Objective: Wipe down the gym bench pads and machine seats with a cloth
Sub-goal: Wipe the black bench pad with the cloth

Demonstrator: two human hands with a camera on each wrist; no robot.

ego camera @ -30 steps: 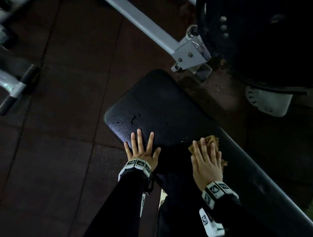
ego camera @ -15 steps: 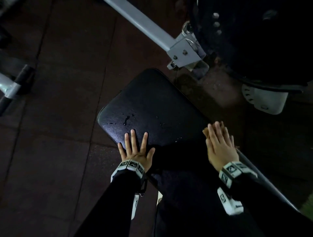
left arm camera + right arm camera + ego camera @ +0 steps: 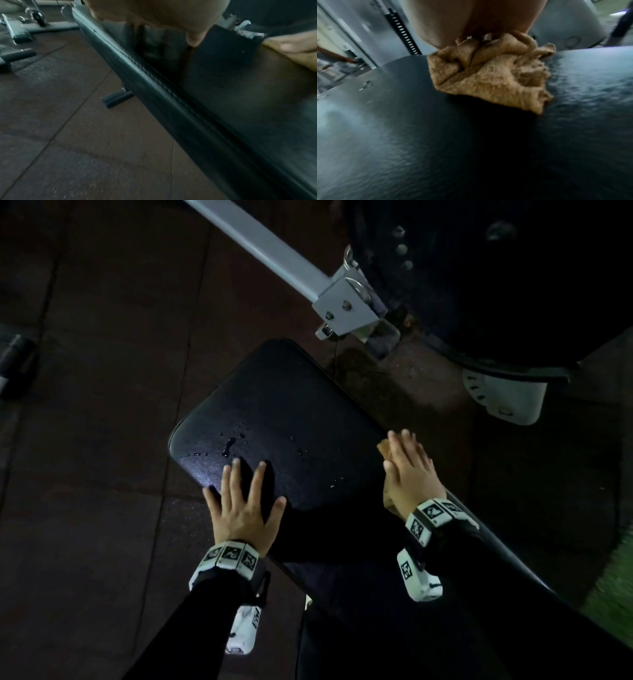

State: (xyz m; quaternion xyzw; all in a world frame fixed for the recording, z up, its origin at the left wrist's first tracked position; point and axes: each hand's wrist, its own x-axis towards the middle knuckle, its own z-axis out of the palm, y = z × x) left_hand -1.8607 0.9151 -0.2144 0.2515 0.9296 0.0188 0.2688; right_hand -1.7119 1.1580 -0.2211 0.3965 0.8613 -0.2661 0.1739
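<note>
A black padded bench [image 3: 291,405] runs from the centre to the lower right of the head view, with water droplets [image 3: 227,445] near its far-left corner. My left hand [image 3: 239,501] lies flat on the pad's left edge, fingers spread and holding nothing. In the left wrist view the stitched side of the bench pad [image 3: 154,83] shows below my left hand [image 3: 154,10]. My right hand [image 3: 407,470] presses a tan cloth [image 3: 383,448] onto the pad's right edge with straight fingers. The right wrist view shows that cloth [image 3: 493,75] bunched under the palm on the pad [image 3: 419,135].
A grey steel bar [image 3: 274,251] ends in a bolted bracket [image 3: 346,306] just beyond the pad. A large black round machine part [image 3: 496,285] and a white plastic cover [image 3: 503,395] stand at the upper right. Dark rubber floor tiles [image 3: 85,440] surround the bench; its foot [image 3: 116,98] shows underneath.
My right hand has slid the cloth from the middle of the pad out to its right edge and farther along. The left hand has stayed flat in place.
</note>
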